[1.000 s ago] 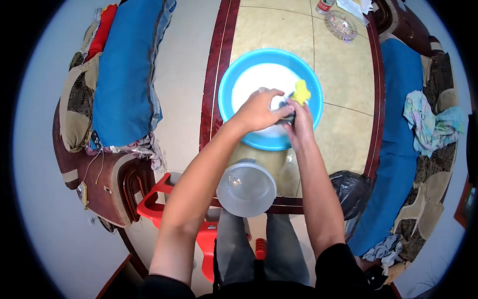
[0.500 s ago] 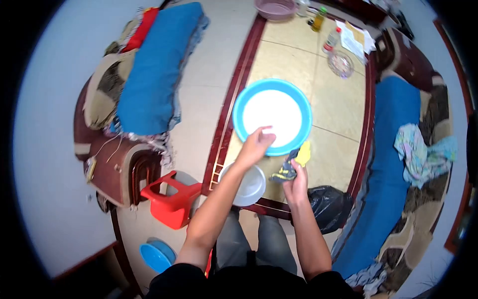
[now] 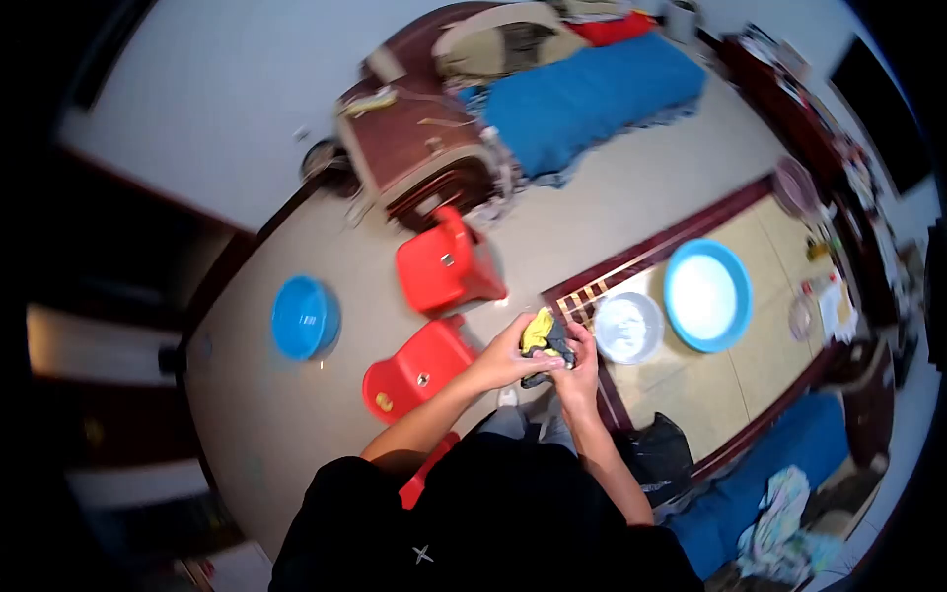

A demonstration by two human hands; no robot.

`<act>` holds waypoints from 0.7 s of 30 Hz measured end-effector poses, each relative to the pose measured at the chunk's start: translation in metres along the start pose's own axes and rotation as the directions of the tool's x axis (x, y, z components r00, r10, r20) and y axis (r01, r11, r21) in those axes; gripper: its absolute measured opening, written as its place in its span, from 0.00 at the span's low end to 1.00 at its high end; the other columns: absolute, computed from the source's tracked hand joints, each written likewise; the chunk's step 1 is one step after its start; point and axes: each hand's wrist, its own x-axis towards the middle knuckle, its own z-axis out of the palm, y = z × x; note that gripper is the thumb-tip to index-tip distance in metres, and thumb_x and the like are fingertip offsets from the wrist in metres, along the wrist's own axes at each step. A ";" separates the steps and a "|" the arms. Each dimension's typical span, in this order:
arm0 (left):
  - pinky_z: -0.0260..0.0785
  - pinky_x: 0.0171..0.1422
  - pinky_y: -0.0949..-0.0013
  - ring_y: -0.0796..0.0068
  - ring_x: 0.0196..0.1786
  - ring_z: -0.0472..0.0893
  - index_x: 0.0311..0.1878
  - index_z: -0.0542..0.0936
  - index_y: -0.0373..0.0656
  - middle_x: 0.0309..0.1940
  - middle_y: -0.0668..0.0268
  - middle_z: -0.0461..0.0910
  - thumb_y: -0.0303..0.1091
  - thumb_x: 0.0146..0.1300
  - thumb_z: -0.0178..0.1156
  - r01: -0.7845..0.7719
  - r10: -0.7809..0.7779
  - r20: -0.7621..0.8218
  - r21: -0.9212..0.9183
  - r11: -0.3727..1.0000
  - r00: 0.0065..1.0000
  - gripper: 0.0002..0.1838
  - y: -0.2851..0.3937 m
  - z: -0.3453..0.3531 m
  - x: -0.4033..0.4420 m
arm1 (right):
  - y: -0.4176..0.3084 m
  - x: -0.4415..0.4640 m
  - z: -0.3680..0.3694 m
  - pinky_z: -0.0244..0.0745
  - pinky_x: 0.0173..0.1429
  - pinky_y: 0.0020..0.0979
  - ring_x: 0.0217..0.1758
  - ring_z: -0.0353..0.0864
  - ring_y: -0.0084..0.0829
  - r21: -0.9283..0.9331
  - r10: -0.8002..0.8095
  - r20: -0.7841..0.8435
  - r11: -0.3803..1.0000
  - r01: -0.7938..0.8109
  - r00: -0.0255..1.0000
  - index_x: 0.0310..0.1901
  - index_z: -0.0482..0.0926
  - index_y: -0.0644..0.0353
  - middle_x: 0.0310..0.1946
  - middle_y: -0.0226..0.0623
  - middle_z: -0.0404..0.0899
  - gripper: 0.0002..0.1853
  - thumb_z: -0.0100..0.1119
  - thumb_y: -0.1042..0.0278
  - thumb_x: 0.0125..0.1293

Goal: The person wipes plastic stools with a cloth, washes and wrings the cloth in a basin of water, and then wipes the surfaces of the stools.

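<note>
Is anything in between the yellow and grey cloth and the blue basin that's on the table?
Yes. The translucent plastic tub on the table sits between the yellow and grey cloth and the blue basin. The right hand, holding the cloth, is on that side too.

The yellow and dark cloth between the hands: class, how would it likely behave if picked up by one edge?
The cloth would probably hang limp, since it bunches in soft folds. It looks light, small enough to fit between the left hand and right hand.
</note>
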 end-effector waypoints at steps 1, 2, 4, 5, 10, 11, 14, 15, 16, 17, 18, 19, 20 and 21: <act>0.74 0.64 0.69 0.77 0.60 0.77 0.70 0.66 0.37 0.56 0.64 0.76 0.28 0.60 0.75 -0.021 0.023 -0.069 0.026 0.999 0.997 0.38 -0.010 -0.015 -0.026 | 0.010 -0.013 0.021 0.78 0.59 0.29 0.55 0.80 0.27 -0.060 0.041 0.031 0.997 -0.039 0.999 0.65 0.70 0.63 0.55 0.38 0.76 0.36 0.77 0.78 0.55; 0.73 0.63 0.70 0.77 0.58 0.78 0.69 0.67 0.37 0.54 0.64 0.77 0.27 0.60 0.74 0.001 -0.014 -0.126 -0.103 0.995 0.992 0.37 -0.026 -0.029 -0.049 | 0.036 -0.018 0.033 0.79 0.58 0.29 0.55 0.80 0.27 -0.056 0.041 0.106 0.998 -0.035 0.994 0.63 0.73 0.63 0.54 0.39 0.77 0.33 0.76 0.80 0.56; 0.78 0.51 0.71 0.78 0.51 0.82 0.66 0.70 0.39 0.51 0.65 0.80 0.27 0.63 0.72 0.019 -0.085 -0.242 -0.263 0.965 0.966 0.30 -0.048 -0.062 -0.103 | 0.052 -0.040 0.069 0.80 0.58 0.30 0.55 0.80 0.28 -0.022 0.206 0.188 0.978 -0.206 0.960 0.61 0.74 0.64 0.54 0.39 0.78 0.31 0.75 0.81 0.56; 0.79 0.46 0.72 0.78 0.49 0.83 0.64 0.71 0.40 0.50 0.65 0.81 0.27 0.64 0.71 0.033 -0.148 -0.283 -0.373 0.927 0.948 0.27 -0.055 -0.076 -0.131 | 0.059 -0.052 0.085 0.80 0.58 0.30 0.55 0.81 0.28 -0.012 0.295 0.220 0.954 -0.299 0.930 0.61 0.74 0.64 0.53 0.39 0.79 0.30 0.75 0.82 0.56; 0.81 0.39 0.72 0.75 0.39 0.86 0.62 0.73 0.41 0.44 0.62 0.84 0.22 0.67 0.62 0.024 -0.339 -0.430 -0.590 0.807 0.837 0.20 -0.079 -0.114 -0.259 | 0.087 -0.080 0.133 0.80 0.53 0.27 0.45 0.83 0.26 -0.248 0.354 0.376 0.929 -0.276 0.856 0.58 0.76 0.66 0.48 0.37 0.81 0.26 0.68 0.88 0.56; 0.80 0.39 0.72 0.75 0.40 0.86 0.61 0.74 0.41 0.45 0.63 0.85 0.24 0.67 0.64 0.008 -0.316 -0.458 -0.558 0.830 0.831 0.20 -0.086 -0.116 -0.278 | 0.086 -0.084 0.142 0.80 0.51 0.26 0.43 0.83 0.25 -0.289 0.397 0.398 0.910 -0.298 0.827 0.58 0.76 0.65 0.46 0.37 0.82 0.25 0.66 0.89 0.57; 0.80 0.40 0.73 0.77 0.39 0.85 0.58 0.75 0.40 0.45 0.64 0.85 0.27 0.67 0.67 -0.063 -0.379 -0.599 -0.585 0.809 0.706 0.18 -0.093 -0.106 -0.317 | 0.079 -0.100 0.166 0.80 0.50 0.26 0.43 0.82 0.26 -0.337 0.421 0.414 0.894 -0.294 0.807 0.60 0.75 0.64 0.42 0.36 0.82 0.25 0.60 0.86 0.59; 0.79 0.40 0.73 0.77 0.40 0.85 0.57 0.76 0.40 0.45 0.65 0.84 0.28 0.66 0.68 -0.103 -0.398 -0.633 -0.605 0.790 0.664 0.18 -0.100 -0.099 -0.323 | 0.089 -0.099 0.166 0.80 0.50 0.27 0.43 0.82 0.26 -0.327 0.414 0.419 0.899 -0.291 0.808 0.60 0.75 0.64 0.43 0.36 0.82 0.24 0.58 0.85 0.60; 0.79 0.41 0.73 0.78 0.40 0.84 0.56 0.77 0.40 0.45 0.65 0.84 0.28 0.66 0.68 -0.144 -0.420 -0.663 -0.622 0.770 0.620 0.17 -0.103 -0.091 -0.328 | 0.093 -0.098 0.166 0.80 0.51 0.27 0.44 0.82 0.26 -0.315 0.457 0.408 0.883 -0.349 0.790 0.59 0.75 0.64 0.43 0.36 0.82 0.23 0.57 0.84 0.61; 0.78 0.41 0.73 0.79 0.40 0.84 0.55 0.77 0.40 0.44 0.66 0.84 0.29 0.66 0.68 -0.190 -0.423 -0.692 -0.624 0.758 0.585 0.16 -0.104 -0.081 -0.330 | 0.095 -0.097 0.166 0.79 0.52 0.27 0.46 0.82 0.27 -0.304 0.502 0.395 0.862 -0.406 0.770 0.59 0.76 0.64 0.44 0.37 0.82 0.22 0.56 0.83 0.62; 0.77 0.42 0.73 0.79 0.41 0.83 0.55 0.78 0.40 0.44 0.66 0.84 0.30 0.67 0.68 -0.233 -0.427 -0.719 -0.622 0.748 0.548 0.16 -0.104 -0.071 -0.331 | 0.097 -0.097 0.165 0.78 0.53 0.28 0.47 0.81 0.27 -0.291 0.546 0.380 0.837 -0.463 0.747 0.58 0.77 0.64 0.45 0.37 0.82 0.21 0.55 0.83 0.63; 0.76 0.43 0.73 0.80 0.41 0.83 0.54 0.79 0.41 0.44 0.66 0.84 0.31 0.67 0.68 -0.273 -0.432 -0.744 -0.616 0.739 0.510 0.15 -0.105 -0.062 -0.332 | 0.098 -0.097 0.163 0.79 0.54 0.28 0.47 0.81 0.27 -0.309 0.541 0.380 0.839 -0.448 0.751 0.58 0.77 0.64 0.45 0.37 0.82 0.20 0.54 0.82 0.63; 0.74 0.47 0.72 0.80 0.44 0.82 0.52 0.80 0.41 0.44 0.67 0.84 0.34 0.69 0.67 -0.301 -0.431 -0.769 -0.600 0.741 0.471 0.13 -0.119 -0.052 -0.330 | 0.097 -0.096 0.160 0.79 0.54 0.29 0.46 0.81 0.28 -0.327 0.537 0.378 0.839 -0.434 0.754 0.58 0.77 0.64 0.45 0.37 0.82 0.20 0.54 0.82 0.64; 0.74 0.48 0.72 0.80 0.45 0.82 0.52 0.80 0.41 0.44 0.67 0.84 0.35 0.69 0.66 -0.309 -0.445 -0.766 -0.611 0.729 0.464 0.12 -0.119 -0.046 -0.331 | 0.098 -0.095 0.157 0.79 0.54 0.29 0.46 0.81 0.28 -0.348 0.535 0.374 0.838 -0.420 0.757 0.58 0.77 0.64 0.46 0.38 0.82 0.20 0.53 0.81 0.64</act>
